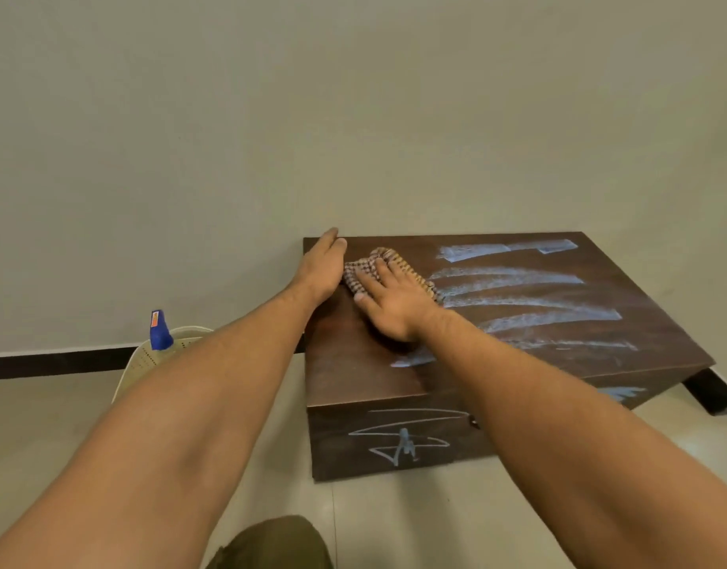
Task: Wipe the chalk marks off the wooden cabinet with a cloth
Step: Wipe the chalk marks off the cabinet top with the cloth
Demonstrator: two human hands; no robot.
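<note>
A low dark wooden cabinet (345,371) stands on the floor against the wall. Broad white chalk marks (518,289) streak the right part of its top, and thin chalk scribbles (399,437) cross its front face. My right hand (394,305) presses flat on a checked cloth (390,260) near the top's back left corner. My left hand (323,264) rests flat on the top at its left edge, fingers together, touching the cloth's left side. The left part of the top shows bare wood.
A pale perforated plastic basket (156,355) stands on the floor left of the cabinet, with a blue bottle (160,330) sticking up from it. A dark skirting runs along the wall. Pale floor tiles (394,527) lie in front. A bit of olive fabric (275,544) shows at the bottom.
</note>
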